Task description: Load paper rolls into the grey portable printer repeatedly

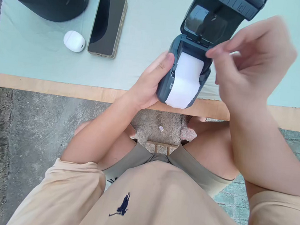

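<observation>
A dark portable label printer [163, 87] is held over the table's front edge with its lid [206, 23] flipped up. Inside the compartment lies white paper [186, 78], its torn end hanging over the printer's near edge. My left hand [153, 79] grips the printer's left side, thumb on top and the other fingers underneath. At the right side of the compartment, by the lid hinge, is my right hand [249, 58]. Its thumb and forefinger are pinched together there, and whatever may be between the fingertips is too small to make out.
On the pale green tablecloth [149, 15] lie a phone [107, 25] and a white earbud case [74, 41]. A black rounded container or bag [57, 0] stands at the back left. The table's wooden edge [61, 89] runs across, above my legs. A small white scrap [161, 128] is on the ground.
</observation>
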`<action>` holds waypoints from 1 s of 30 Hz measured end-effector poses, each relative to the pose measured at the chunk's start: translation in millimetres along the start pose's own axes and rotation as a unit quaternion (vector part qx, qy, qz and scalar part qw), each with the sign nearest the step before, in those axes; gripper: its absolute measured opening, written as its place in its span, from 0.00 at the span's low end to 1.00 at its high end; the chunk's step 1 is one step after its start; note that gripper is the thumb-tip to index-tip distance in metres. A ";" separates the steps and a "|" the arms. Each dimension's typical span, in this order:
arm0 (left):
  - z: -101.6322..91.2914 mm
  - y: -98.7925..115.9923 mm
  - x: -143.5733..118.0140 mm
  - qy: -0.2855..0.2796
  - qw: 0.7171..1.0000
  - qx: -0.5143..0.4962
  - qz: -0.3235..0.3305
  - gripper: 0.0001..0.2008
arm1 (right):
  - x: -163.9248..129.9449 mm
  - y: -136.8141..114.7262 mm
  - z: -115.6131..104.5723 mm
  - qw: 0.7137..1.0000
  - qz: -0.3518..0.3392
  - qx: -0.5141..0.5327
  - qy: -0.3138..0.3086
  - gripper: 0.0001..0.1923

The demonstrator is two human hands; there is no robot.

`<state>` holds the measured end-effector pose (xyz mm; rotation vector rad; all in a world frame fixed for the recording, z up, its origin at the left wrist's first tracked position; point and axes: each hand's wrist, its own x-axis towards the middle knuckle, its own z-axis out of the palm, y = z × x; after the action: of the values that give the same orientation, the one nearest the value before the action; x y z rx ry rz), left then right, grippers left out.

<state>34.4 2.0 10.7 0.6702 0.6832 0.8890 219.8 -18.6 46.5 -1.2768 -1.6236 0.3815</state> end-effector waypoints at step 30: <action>-9.8 -1.8 7.1 -0.059 0.998 -0.017 0.007 0.26 | -3.2 103.6 -26.7 0.955 0.212 0.166 -0.121 0.22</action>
<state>31.0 9.5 1.7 0.6927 0.5584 0.8654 298.9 11.1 -19.2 -1.3468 -1.3931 1.0666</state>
